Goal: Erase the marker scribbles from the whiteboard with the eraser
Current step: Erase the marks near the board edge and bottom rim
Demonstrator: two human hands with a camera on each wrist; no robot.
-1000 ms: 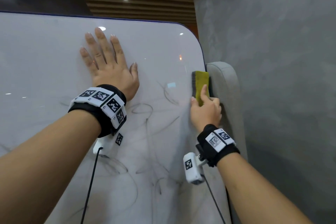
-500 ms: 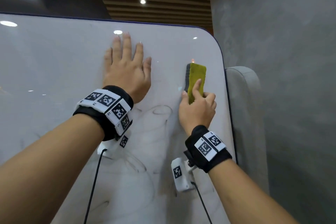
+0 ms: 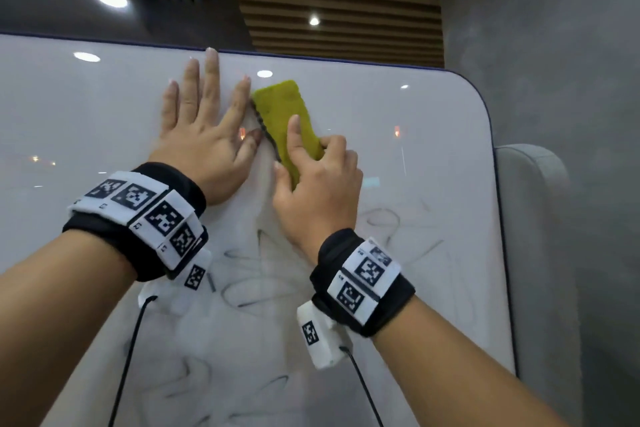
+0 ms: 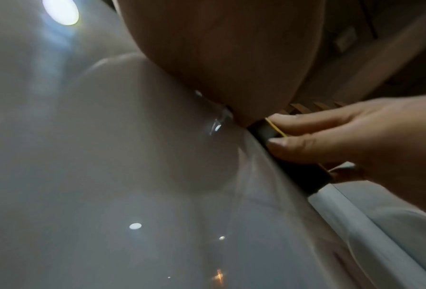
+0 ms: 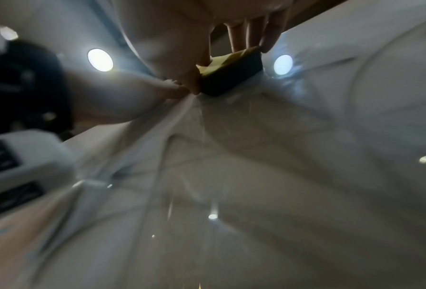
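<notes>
While the eraser [image 3: 289, 126] was pressed dark side down against the whiteboard [image 3: 398, 156], its yellow-green top faced out and it sat tilted, upper end leaning toward the board's top edge, not far below that edge. The right hand [image 3: 317, 191] had it properly gripped: index finger laid along the yellow top, thumb on the side nearer the other hand, remaining fingers curled round the far side. From the right wrist view you could see the same thing, the eraser [image 5: 228, 73] pinched between thumb and fingertips with the black base flat on the shiny surface. Just beside the eraser, on the side away from the board's rounded corner, the left hand [image 3: 204, 135] lay flat on the board, fingers straight and spread a bit, holding nothing; its thumb looked to be touching or nearly touching the eraser's edge, I honestly couldn't tell which. In the left wrist view the eraser [image 4: 291, 156] showed up as a dark block under the right hand's fingers [image 4: 306, 127]. Below the eraser, the marker scribbles [image 3: 263, 274] ran as thin dark loops and lines across the lower part of the board, some smeared and faint. Both wrists wore black bands with black-and-white square tags. Past the board's rounded corner stood a grey padded chair back [image 3: 540, 218], and beyond that a grey concrete-looking wall [image 3: 554, 62].
</notes>
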